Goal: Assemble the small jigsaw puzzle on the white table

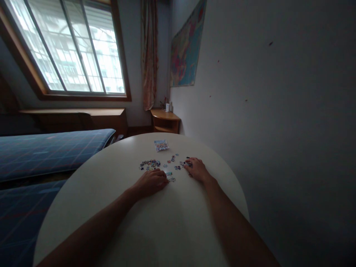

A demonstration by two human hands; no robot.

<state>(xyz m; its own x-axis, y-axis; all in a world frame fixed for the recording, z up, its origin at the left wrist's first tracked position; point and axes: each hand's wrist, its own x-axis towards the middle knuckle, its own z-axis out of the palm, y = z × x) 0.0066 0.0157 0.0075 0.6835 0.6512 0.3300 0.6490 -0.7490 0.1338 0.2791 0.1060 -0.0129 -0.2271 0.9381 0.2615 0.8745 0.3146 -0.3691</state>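
Note:
Small jigsaw puzzle pieces lie on a round white table (pixel 133 230). My left hand (pixel 151 181) rests on the tabletop with its fingers curled; whatever is under them is hidden. Right by its fingertips are a few puzzle pieces (pixel 172 180), and a bluish-green piece (pixel 169 173) is just beyond. My right hand (pixel 197 168) lies to the right with fingers apart and bent downward, partly covering a group of pieces (pixel 182 163). Between the hands sits a small dark cluster (pixel 177 168). A larger heap of pieces (pixel 150 164) spreads beyond my left hand.
A small printed packet (pixel 161 145) lies toward the table's far edge. More loose pieces (pixel 172 158) are scattered in the middle. At left is a mattress with a blue plaid cover (pixel 55 148). A wooden corner cabinet (pixel 166 115) stands behind, and a wall (pixel 278 129) runs along the right.

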